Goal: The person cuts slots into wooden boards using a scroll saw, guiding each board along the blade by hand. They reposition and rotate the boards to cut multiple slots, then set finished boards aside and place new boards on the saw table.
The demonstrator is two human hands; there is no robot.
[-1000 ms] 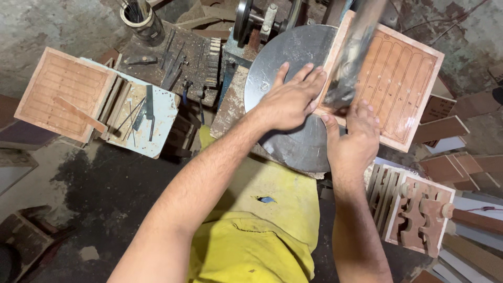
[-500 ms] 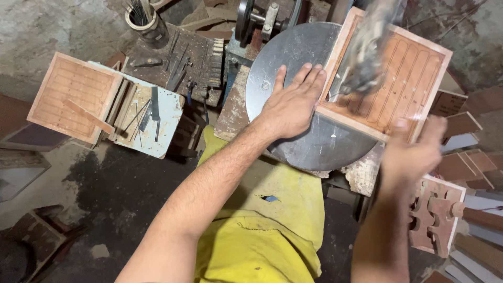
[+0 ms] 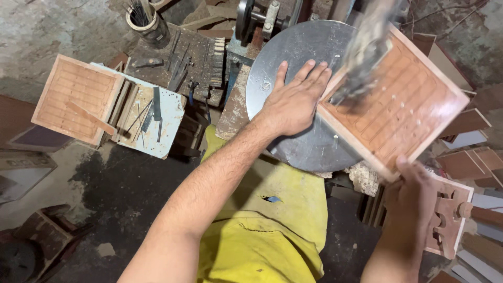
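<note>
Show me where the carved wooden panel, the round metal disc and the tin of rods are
carved wooden panel (image 3: 403,107): head view, on its grooved face.
round metal disc (image 3: 298,47): head view, on bare metal above the fingers.
tin of rods (image 3: 148,26): head view, on the tin's side wall.

Dim, soft overhead light; brush heavily motion-blurred, perhaps moving; floor shadowed, edges slightly stretched.

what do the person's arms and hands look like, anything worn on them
Both forearms are bare, with no sleeves reaching into view, and carry fine dark hair. The left hand has no glove, ring or wristband that shows; its fingers are bare with short nails. The right hand is also ungloved, with no watch or band visible at the wrist.
</note>
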